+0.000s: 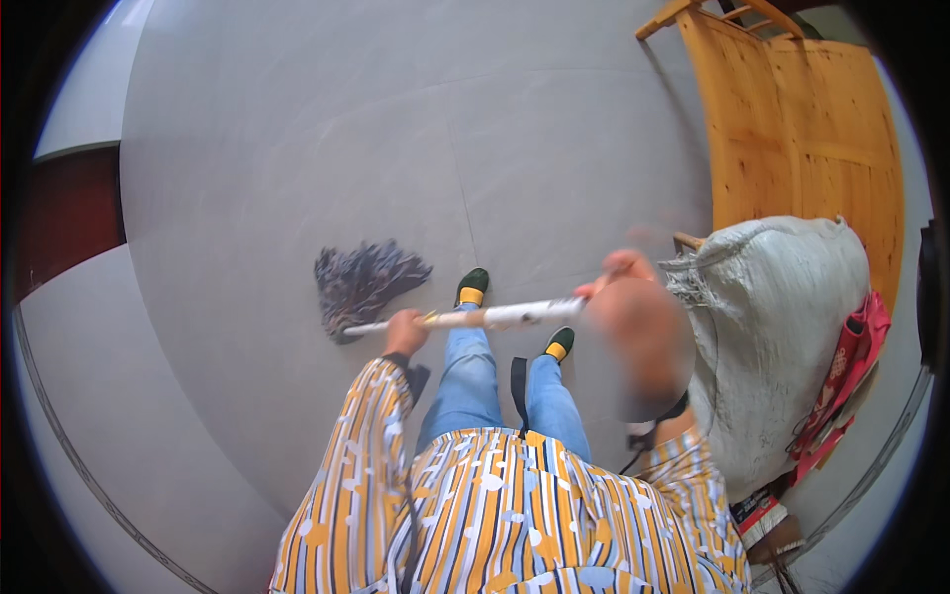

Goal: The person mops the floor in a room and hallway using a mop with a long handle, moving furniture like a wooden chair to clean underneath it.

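Note:
A string mop with a grey yarn head rests on the floor to the left of my feet. Its pale, partly white handle crosses in front of my legs from left to right. Low on the handle, near the mop head, my left hand is closed around it. Toward the handle's upper end is my right hand, gripping it with the fingers curled. That hand is partly blurred, so its finger detail is hard to make out.
Grey floor tiles spread ahead. On the right stands a wooden bench, with a stuffed white woven sack and a red bag beside it. A dark red door is at the far left. My dark shoes are near the handle.

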The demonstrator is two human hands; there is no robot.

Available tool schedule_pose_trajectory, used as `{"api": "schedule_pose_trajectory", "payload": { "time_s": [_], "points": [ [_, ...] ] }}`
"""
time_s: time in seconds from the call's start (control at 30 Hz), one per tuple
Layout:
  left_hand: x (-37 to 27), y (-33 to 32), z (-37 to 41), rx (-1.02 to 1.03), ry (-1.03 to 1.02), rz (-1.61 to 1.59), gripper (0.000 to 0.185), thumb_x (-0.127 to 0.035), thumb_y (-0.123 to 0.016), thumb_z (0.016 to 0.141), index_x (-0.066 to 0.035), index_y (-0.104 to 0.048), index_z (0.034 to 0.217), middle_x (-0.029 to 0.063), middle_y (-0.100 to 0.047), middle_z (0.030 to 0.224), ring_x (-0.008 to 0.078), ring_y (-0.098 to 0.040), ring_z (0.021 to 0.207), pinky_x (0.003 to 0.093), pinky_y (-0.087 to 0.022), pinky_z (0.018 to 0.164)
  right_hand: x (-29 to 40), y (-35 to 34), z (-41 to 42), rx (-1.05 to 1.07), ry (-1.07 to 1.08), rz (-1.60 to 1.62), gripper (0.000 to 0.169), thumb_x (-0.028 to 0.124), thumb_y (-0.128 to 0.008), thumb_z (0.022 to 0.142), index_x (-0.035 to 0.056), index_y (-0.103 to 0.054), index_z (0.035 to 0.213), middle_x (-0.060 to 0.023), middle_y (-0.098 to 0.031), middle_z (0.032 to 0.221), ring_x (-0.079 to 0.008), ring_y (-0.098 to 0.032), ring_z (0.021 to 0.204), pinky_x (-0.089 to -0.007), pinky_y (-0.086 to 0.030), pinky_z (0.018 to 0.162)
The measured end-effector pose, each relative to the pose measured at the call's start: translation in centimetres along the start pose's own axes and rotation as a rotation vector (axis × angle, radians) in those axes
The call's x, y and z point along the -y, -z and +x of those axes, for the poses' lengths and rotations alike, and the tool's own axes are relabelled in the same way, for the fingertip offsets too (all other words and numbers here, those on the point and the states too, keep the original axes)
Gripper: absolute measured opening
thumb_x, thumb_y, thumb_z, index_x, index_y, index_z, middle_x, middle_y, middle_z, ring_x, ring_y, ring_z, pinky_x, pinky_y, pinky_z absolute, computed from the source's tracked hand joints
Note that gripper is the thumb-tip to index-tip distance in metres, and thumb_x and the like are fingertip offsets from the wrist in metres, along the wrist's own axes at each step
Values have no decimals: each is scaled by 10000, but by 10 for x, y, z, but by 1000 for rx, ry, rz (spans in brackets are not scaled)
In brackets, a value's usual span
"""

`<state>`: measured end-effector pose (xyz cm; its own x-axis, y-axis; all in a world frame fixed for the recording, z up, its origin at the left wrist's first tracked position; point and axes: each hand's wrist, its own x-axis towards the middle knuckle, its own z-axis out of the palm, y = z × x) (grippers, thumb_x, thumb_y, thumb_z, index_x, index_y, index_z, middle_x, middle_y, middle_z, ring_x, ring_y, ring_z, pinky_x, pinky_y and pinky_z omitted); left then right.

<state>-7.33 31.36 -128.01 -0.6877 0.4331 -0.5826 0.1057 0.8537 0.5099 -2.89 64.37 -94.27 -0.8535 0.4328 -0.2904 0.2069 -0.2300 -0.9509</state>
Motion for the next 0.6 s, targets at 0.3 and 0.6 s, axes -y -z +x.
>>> {"api": "schedule_pose_trajectory", "payload": {
  "time_s": [0.3, 0.6],
  "points": [
    [-88, -66, -45, -306, -254, 155, 261, -270, -698, 732, -59, -611, 604, 129, -607, 689, 355, -574, 729, 461, -436, 673, -10, 117, -135, 234, 343, 286, 219, 68, -522, 865, 65, -438, 663, -38, -448, 622, -172, -417, 540, -298, -411, 585],
    [-298, -154, -36, -428, -567, 134, 182, -226, -673, 758, -92, -612, 650, 90, -586, 724, 307, -561, 791, 418, -404, 804, 5, 278, -305, -162, 604, 103, 318, 218, -599, 828, 90, -453, 577, 2, -470, 552, -154, -448, 482, -308, -405, 571]
  ]
}}
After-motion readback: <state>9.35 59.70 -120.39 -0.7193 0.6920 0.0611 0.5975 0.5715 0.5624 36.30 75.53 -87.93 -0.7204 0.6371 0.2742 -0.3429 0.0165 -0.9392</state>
